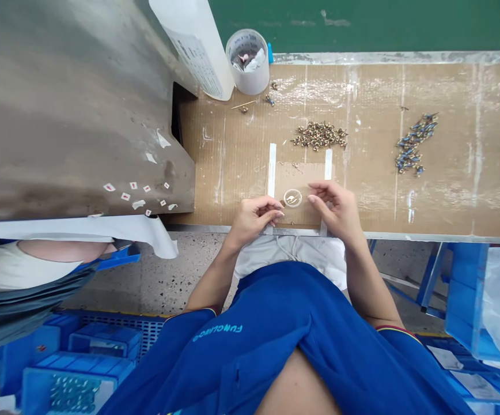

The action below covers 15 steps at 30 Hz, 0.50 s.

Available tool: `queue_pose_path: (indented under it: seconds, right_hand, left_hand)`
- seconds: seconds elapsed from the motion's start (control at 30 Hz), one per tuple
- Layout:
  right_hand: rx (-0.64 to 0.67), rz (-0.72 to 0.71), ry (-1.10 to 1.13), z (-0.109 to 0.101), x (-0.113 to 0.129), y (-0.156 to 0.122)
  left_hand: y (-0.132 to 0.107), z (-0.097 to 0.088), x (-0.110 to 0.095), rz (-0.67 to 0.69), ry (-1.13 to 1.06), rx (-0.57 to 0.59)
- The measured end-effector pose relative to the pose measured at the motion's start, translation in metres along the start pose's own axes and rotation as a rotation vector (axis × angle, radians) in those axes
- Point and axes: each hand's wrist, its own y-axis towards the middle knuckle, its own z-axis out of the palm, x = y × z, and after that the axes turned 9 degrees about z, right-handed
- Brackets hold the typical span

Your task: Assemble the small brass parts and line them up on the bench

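A small round clear dish [298, 204] with tiny pale-gold pieces in it lies on a cardboard square [302, 174] in front of me. Just left of the dish is my left hand [256, 218], its thumb and fingers pinched together. A tiny brownish piece shows at those fingertips, too small to name. On the other side, my right hand [338, 210] rests over a strip of white tape [328, 164], thumb and forefinger apart, with nothing visible between them. Beyond the square lies a heap of small brass-coloured metal parts [320, 136].
Blue-and-brass parts [414, 144] lie in a pile to the right. A tape-roll tub [252, 80] and a white bottle [202, 57] stand at the back left. A metal surface [81, 115] with paper scraps borders the left. Another person sits at lower left.
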Motion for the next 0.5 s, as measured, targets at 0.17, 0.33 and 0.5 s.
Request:
queue_pose_path:
  seconds: [0.17, 0.33, 0.5]
  right_hand:
    - [0.05, -0.054, -0.055, 0.01, 0.004, 0.005]
    - [0.034, -0.235, -0.14, 0.014, 0.011, 0.008]
    - [-0.006, -0.338, -0.313, 0.016, 0.018, 0.013]
  left_hand:
    - [0.0, -0.004, 0.005, 0.154, 0.079, 0.045]
    - [0.001, -0.007, 0.007, 0.273, 0.168, 0.063]
    - [-0.001, -0.008, 0.006, 0.202, 0.174, 0.053]
